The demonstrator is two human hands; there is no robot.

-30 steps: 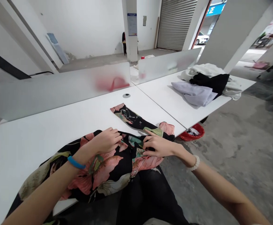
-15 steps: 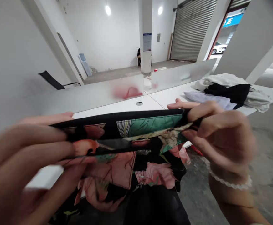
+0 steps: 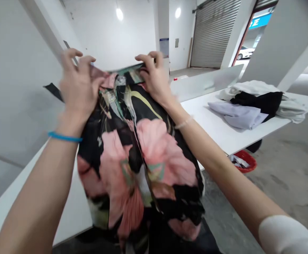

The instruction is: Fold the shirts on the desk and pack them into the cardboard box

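A black garment (image 3: pixel 167 151) with large pink flowers hangs in front of me by its banded top edge, its lower part blurred. Whether it is trousers or a skirt I cannot tell. My left hand (image 3: pixel 81 79) pinches the left end of the band, a blue band around that wrist. At the other end, my right hand (image 3: pixel 155 76) grips the band between thumb and fingers, with a pale beaded bracelet behind it. Between the hands the band is stretched out, and a seam or fold runs down the middle of the cloth.
On the white table (image 3: pixel 209 137) to the right lie a pale lavender cloth (image 3: pixel 237 114), a black cloth (image 3: pixel 262 102) and white cloths (image 3: pixel 257 88). A red basket (image 3: pixel 250 165) with cloth inside sits below the table edge. A frosted divider (image 3: pixel 212 84) crosses the table.
Both hands have moved up and away from me, carrying the garment's band. The cloth, bunched low before, now hangs down at length, and the red basket is more visible.
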